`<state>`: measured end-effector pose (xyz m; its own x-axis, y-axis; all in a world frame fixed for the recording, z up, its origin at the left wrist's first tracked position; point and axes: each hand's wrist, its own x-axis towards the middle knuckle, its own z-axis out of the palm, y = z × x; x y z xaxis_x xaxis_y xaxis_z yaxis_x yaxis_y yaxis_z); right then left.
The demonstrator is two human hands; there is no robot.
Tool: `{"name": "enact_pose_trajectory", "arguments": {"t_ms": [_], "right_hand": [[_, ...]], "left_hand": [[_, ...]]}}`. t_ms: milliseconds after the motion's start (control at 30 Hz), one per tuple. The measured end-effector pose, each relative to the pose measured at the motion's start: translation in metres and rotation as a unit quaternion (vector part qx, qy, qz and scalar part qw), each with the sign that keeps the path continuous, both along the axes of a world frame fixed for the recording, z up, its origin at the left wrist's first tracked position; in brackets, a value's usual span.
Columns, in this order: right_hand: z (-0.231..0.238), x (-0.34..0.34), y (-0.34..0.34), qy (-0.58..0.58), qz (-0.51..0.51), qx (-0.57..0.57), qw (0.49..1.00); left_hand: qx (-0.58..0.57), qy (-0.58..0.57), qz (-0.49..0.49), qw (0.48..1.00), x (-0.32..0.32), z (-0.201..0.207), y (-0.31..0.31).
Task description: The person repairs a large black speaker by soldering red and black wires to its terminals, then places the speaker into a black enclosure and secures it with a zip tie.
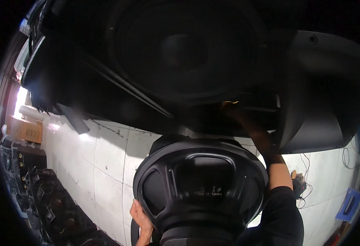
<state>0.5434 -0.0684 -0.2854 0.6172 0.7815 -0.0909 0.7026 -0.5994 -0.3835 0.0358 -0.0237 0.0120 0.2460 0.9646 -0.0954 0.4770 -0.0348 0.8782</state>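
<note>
My left hand rests along the left rim of a round black speaker frame, which sits right in front of me at the bottom of the view. Its fingers curl against that edge; whether they close around it I cannot tell. My right hand reaches up past the frame into deep shadow under a dark loudspeaker cabinet, and I cannot tell if those fingers are open or gripping something.

The cabinet holds a large round speaker cone, barely visible. At its right, a smooth black flared panel has a round hole near its top edge. The frame in front of me is moulded, with a broad curved rim, rounded recesses and stepped rings towards me.

On my left, a brown cardboard box shows only its outside; nearby, angular black parts lie heaped. On my right, a blue plastic piece with a dark opening lies on the glossy white tiled floor, beyond thin, looping cables.
</note>
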Motion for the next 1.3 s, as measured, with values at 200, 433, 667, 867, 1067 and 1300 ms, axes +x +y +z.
{"name": "enact_pose_trajectory", "arguments": {"t_ms": [200,433,667,867,1067,1300], "right_hand": [[0.040,-0.020,-0.049,-0.031,-0.019,0.044,0.998],[0.142,-0.111,-0.225,0.291,-0.219,0.339,0.867],[0.316,-0.239,-0.266,0.227,-0.468,0.285,0.805],[0.395,-0.302,-0.220,0.397,-0.370,0.354,0.762],[0.443,-0.296,-0.161,0.427,-0.275,0.283,0.814],[0.436,-0.274,-0.128,0.522,-0.218,0.298,0.769]], "left_hand": [[-0.018,0.000,-0.022,1.000,-0.012,-0.013,0.009],[-0.093,-0.064,-0.035,0.993,-0.006,-0.018,0.011],[-0.145,-0.102,-0.053,0.983,-0.015,-0.036,0.018],[-0.147,-0.106,-0.097,0.979,-0.021,-0.045,0.028],[0.065,0.029,-0.122,0.990,-0.010,-0.032,0.054],[0.248,-0.201,-0.378,0.869,0.103,0.086,0.064]]}}
